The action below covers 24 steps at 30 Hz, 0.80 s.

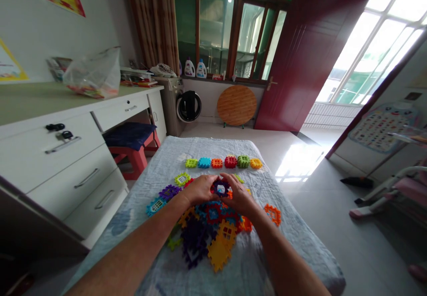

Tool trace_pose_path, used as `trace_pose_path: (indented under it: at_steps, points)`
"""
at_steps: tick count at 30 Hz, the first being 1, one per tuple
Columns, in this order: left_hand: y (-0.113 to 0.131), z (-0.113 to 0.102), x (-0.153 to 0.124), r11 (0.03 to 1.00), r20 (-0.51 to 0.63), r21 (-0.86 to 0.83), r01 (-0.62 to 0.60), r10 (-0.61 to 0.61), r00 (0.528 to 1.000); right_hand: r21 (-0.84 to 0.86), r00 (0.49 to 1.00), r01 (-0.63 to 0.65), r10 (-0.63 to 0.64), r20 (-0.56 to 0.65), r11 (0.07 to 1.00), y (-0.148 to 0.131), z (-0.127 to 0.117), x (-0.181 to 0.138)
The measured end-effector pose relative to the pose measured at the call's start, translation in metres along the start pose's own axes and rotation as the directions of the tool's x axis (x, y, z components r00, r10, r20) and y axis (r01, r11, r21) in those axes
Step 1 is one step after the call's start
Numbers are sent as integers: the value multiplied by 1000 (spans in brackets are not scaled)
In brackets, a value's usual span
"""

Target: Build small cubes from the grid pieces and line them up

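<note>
Both my hands meet over the middle of a cloth-covered table. My left hand and my right hand are closed together on a purple interlocking plastic block. Beneath and in front of them lies a pile of loose blocks in purple, yellow, red, blue and orange. A row of several assembled block cubes in green, blue, orange, red and yellow stands at the far end of the table. More loose pieces, one purple and one light blue, lie left of my left hand.
A white desk with drawers runs along the left, with a red stool under it. A single orange block lies at the table's right. An open dark red door and tiled floor are to the right.
</note>
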<state>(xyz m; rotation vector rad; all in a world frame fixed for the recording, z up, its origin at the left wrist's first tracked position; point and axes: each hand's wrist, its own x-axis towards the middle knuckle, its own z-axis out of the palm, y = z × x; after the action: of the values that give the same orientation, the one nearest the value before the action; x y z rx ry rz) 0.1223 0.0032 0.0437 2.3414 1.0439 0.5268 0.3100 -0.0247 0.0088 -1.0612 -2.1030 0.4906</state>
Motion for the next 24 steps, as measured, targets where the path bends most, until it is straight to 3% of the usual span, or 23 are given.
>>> trace_pose_path:
  at_steps: [4, 10, 14, 24]
  points:
    - [1, -2, -2, 999, -5, -38, 18, -18, 1000, 15, 1000, 7, -7, -13, 1000, -1, 2, 0]
    - [-4, 0, -8, 994, -43, 69, 87, -84, 996, -20, 998, -45, 44, -54, 999, 11, 13, -1]
    - [-4, 3, -10, 991, -47, 115, 68, -63, 997, -21, 998, -49, 48, -47, 999, 10, 15, 0]
    - [7, 3, -11, 920, -45, 378, 106, -97, 994, -18, 995, -51, 49, -87, 999, 1, 11, 1]
